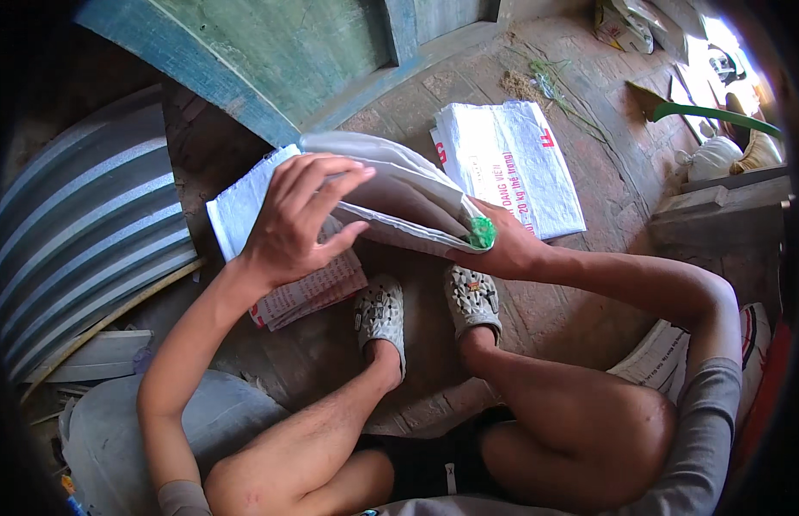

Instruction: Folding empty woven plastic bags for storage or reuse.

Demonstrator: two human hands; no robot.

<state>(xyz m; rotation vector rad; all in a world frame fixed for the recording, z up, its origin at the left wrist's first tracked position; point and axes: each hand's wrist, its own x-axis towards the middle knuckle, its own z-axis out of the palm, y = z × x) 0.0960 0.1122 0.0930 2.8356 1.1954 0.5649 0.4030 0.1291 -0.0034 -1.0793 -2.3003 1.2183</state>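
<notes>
A white woven sack [408, 193] is held up in front of me with its mouth gaping wide. My right hand [508, 244] grips its right corner, where a bunch of green string [481, 232] shows at the rim. Beside the left part of the mouth, my left hand [300, 215] is raised with fingers spread, holding nothing that I can see. Folded white sacks with red print [306, 292] lie on the floor below it. To the right of the held sack lies another folded white sack [511, 163], flat on the bricks.
Corrugated metal sheeting [90, 206] leans at the left with a thin pole [116, 318] beside it. A blue-green wooden door [270, 60] stands at the back. A green-handled tool [717, 116] and stuffed bags [717, 159] are at the far right.
</notes>
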